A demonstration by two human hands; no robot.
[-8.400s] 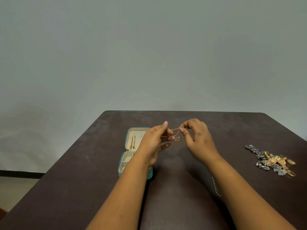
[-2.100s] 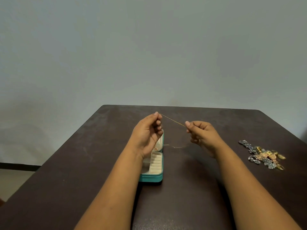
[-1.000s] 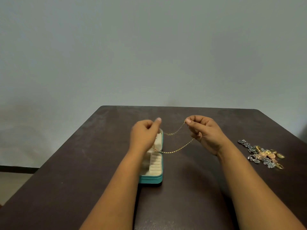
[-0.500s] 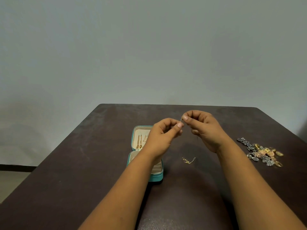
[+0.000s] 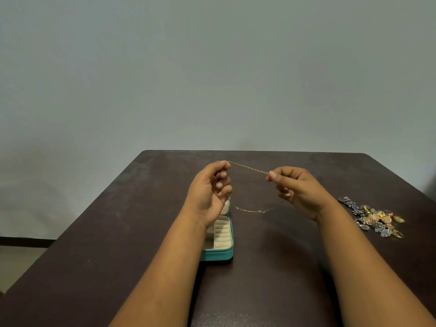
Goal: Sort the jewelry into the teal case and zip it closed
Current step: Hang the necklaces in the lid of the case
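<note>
**newbie_q:** head cam view, which step is this?

**chainwrangler:** Looks like the necklace step. The left hand (image 5: 210, 190) pinches one end of the gold chain (image 5: 248, 167) and the right hand (image 5: 297, 188) pinches the other, both raised over the table (image 5: 118, 232). One strand is pulled taut between them and the rest sags in a loop below. The teal case (image 5: 218, 241) lies open at 6 o'clock under the left hand, ring rolls showing. The loose jewelry pile (image 5: 375, 218) sits at 3 o'clock, well apart.

**newbie_q:** next move?

**chainwrangler:** Probably hanging the chain inside the lid (fiddly, the slack can snag). Half a second back the hands were pinched close together with the chain dangling; now they're spread and it's stretched.
</note>
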